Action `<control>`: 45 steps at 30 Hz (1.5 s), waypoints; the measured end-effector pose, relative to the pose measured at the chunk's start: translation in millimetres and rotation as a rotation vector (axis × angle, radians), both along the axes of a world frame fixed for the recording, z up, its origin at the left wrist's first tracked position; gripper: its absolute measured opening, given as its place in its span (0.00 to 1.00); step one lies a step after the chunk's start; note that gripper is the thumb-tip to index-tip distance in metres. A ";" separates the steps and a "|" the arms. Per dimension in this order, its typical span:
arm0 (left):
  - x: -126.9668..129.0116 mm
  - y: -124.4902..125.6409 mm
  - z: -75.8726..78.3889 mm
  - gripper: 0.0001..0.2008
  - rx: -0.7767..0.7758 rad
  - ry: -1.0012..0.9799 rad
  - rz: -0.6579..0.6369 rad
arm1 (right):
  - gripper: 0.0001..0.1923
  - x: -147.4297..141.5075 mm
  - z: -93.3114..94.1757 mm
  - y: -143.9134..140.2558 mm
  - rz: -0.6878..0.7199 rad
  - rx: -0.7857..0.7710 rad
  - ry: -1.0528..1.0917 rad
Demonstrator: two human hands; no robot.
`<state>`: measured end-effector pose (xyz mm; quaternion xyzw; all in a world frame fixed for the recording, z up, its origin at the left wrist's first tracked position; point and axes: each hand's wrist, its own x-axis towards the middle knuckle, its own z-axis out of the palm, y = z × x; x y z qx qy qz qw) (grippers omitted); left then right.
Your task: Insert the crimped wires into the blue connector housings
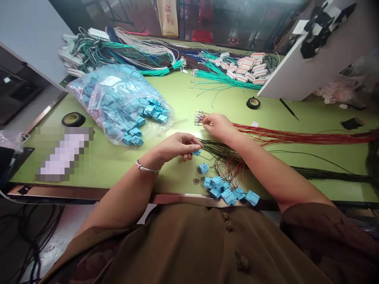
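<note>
My left hand [177,146] pinches a small blue connector [196,152] just above the green table [97,161]. My right hand [218,125] rests on the terminal ends of a bundle of red wires [296,137] and grips one of them. A bundle of dark wires [225,152] lies under my right forearm. Several blue connectors with wires fitted [227,193] lie in a heap at the near table edge, and a single one [203,168] sits just below my left hand.
A clear plastic bag of blue connectors [118,100] lies left of centre. Green and white wire bundles [124,53] and white connectors [248,67] fill the far side. Tape rolls [73,119] [253,103] lie on the table. A white board [308,67] leans at the right.
</note>
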<state>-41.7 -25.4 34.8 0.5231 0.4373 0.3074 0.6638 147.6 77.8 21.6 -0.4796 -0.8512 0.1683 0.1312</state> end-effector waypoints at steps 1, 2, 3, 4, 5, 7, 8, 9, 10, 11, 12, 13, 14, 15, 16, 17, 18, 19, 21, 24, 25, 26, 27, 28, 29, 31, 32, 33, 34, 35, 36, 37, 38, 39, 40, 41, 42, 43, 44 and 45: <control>0.2 0.7 -1.2 0.18 0.000 -0.016 0.013 | 0.09 -7.5 -3.8 4.3 -0.007 0.002 -0.057; 0.2 1.6 -2.7 0.17 -0.001 -0.032 0.032 | 0.09 -14.2 -6.8 6.6 -0.024 0.001 -0.100; -0.1 2.6 -4.4 0.17 -0.006 -0.052 0.059 | 0.09 -19.6 -9.0 7.4 -0.040 -0.003 -0.135; -0.6 3.7 -6.2 0.17 -0.015 -0.079 0.093 | 0.09 -23.1 -10.1 7.1 -0.049 -0.009 -0.158; -1.1 4.8 -8.0 0.17 -0.029 -0.113 0.129 | 0.09 -24.4 -10.1 6.0 -0.049 -0.013 -0.166; -1.3 6.5 -11.7 0.17 -0.062 -0.199 0.197 | 0.08 -20.3 -6.7 1.9 -0.044 -0.011 -0.114; -0.7 7.2 -13.4 0.17 -0.078 -0.246 0.227 | 0.07 -15.6 -3.5 -1.3 -0.045 -0.003 -0.049; 0.5 7.8 -14.9 0.16 -0.094 -0.290 0.254 | 0.06 -9.7 0.5 -5.6 -0.050 0.010 0.041; 2.3 8.2 -16.1 0.16 -0.111 -0.331 0.279 | 0.05 -3.2 4.8 -11.1 -0.056 0.023 0.147; 4.5 8.4 -17.1 0.15 -0.130 -0.367 0.301 | 0.04 3.1 9.0 -17.8 -0.053 0.027 0.254; 7.0 8.4 -17.7 0.14 -0.148 -0.398 0.322 | 0.04 8.9 12.6 -25.5 -0.036 0.016 0.348; 9.6 8.3 -18.0 0.13 -0.166 -0.424 0.338 | 0.04 13.7 15.1 -33.8 -0.008 -0.007 0.424; 12.2 8.0 -18.2 0.12 -0.179 -0.444 0.348 | 0.04 17.5 16.3 -42.0 0.023 -0.033 0.480; 14.4 7.7 -18.2 0.11 -0.189 -0.459 0.353 | 0.04 20.3 16.2 -49.6 0.056 -0.049 0.516; 16.3 7.3 -18.1 0.11 -0.195 -0.469 0.353 | 0.04 22.2 14.9 -56.1 0.080 -0.044 0.537; 17.8 6.8 -18.1 0.11 -0.199 -0.476 0.350 | 0.04 23.4 12.7 -61.3 0.094 -0.015 0.543; 18.9 6.5 -18.1 0.11 -0.202 -0.480 0.345 | 0.04 24.3 10.1 -65.0 0.101 0.034 0.534; 19.7 6.2 -18.2 0.11 -0.203 -0.483 0.342 | 0.05 25.0 7.6 -67.4 0.104 0.093 0.508; 20.5 5.8 -18.8 0.11 -0.201 -0.485 0.340 | 0.05 26.0 4.2 -70.0 0.109 0.203 0.418; 20.8 5.9 -20.2 0.12 -0.189 -0.484 0.350 | 0.06 27.0 3.5 -72.6 0.118 0.339 0.238; 20.8 6.0 -20.8 0.13 -0.184 -0.483 0.355 | 0.07 27.2 4.0 -73.9 0.120 0.390 0.175; 20.8 6.1 -21.4 0.13 -0.181 -0.482 0.359 | 0.08 27.4 4.4 -75.3 0.121 0.443 0.114; 20.7 6.2 -22.0 0.14 -0.179 -0.481 0.362 | 0.09 27.6 4.6 -76.7 0.123 0.495 0.059; 20.6 6.2 -22.6 0.14 -0.180 -0.478 0.363 | 0.10 27.8 4.5 -78.1 0.128 0.543 0.013; 20.4 6.2 -23.1 0.14 -0.183 -0.473 0.361 | 0.11 28.1 4.0 -79.1 0.135 0.585 -0.021; 19.8 6.3 -24.0 0.15 -0.188 -0.465 0.353 | 0.13 29.0 2.5 -80.4 0.156 0.656 -0.057; 19.5 6.3 -24.3 0.16 -0.190 -0.463 0.348 | 0.14 29.6 1.5 -80.5 0.168 0.690 -0.064; 19.3 6.4 -24.5 0.17 -0.191 -0.464 0.342 | 0.14 30.2 0.6 -80.5 0.178 0.722 -0.068; 19.1 6.5 -24.6 0.17 -0.191 -0.467 0.339 | 0.14 30.8 -0.1 -80.2 0.182 0.748 -0.070; 18.9 6.6 -24.6 0.18 -0.191 -0.471 0.338 | 0.15 31.3 -0.6 -80.0 0.182 0.766 -0.073; 18.8 6.7 -24.6 0.18 -0.192 -0.475 0.338 | 0.15 31.8 -0.8 -79.7 0.179 0.774 -0.075; 18.7 6.9 -24.6 0.19 -0.193 -0.478 0.339 | 0.15 32.1 -0.9 -79.6 0.174 0.772 -0.075; 18.6 7.0 -24.6 0.19 -0.195 -0.478 0.340 | 0.15 32.2 -0.8 -79.7 0.171 0.762 -0.075; 18.6 7.1 -24.6 0.20 -0.197 -0.475 0.341 | 0.15 32.0 -0.7 -79.9 0.170 0.748 -0.073; 18.8 7.1 -24.8 0.20 -0.199 -0.469 0.342 | 0.15 31.5 -0.7 -80.4 0.171 0.739 -0.070; 19.3 7.0 -24.9 0.20 -0.200 -0.462 0.344 | 0.15 30.6 -1.0 -81.0 0.173 0.734 -0.067; 20.1 6.9 -25.1 0.20 -0.200 -0.453 0.345 | 0.14 29.5 -1.7 -81.6 0.175 0.731 -0.064; 21.3 6.6 -25.3 0.20 -0.197 -0.445 0.345 | 0.14 28.1 -2.7 -82.2 0.179 0.724 -0.060; 22.7 6.3 -25.5 0.20 -0.190 -0.439 0.348 | 0.14 26.7 -4.2 -82.7 0.185 0.707 -0.053; 24.4 5.9 -25.5 0.20 -0.182 -0.436 0.354 | 0.14 25.5 -5.9 -82.8 0.188 0.676 -0.041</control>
